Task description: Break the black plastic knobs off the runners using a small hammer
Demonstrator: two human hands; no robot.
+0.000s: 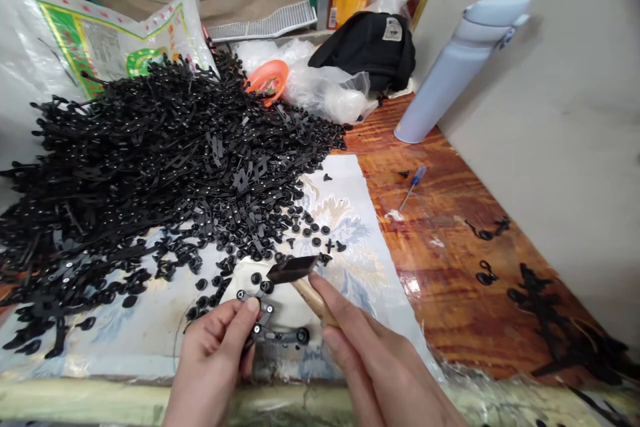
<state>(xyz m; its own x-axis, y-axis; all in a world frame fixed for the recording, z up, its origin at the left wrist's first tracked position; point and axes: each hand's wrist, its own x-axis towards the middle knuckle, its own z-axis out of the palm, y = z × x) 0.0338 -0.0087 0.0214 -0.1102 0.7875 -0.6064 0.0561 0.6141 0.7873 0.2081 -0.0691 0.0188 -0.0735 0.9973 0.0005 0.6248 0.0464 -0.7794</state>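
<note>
My left hand (220, 347) pinches a black jointed linkage (280, 335) of flat arms and silvery rivets between thumb and fingers. Part of the linkage is hidden behind my thumb. My right hand (367, 353) is wrapped round the wooden handle of a hammer (295, 270), whose dark head hangs just above and right of the linkage. I cannot tell whether the head touches it. Beneath both lies a pale pad (285, 312) on the patterned cloth. Small round black caps (256, 277) lie scattered by my left fingers.
A large heap of black linkage parts (175, 140) covers the left and back. On the reddish wooden table (400, 260) at right lie a small screwdriver (413, 185) and dark parts (545, 320). A light-blue bottle (450, 73), black bag (370, 47) and orange dish (270, 80) stand behind.
</note>
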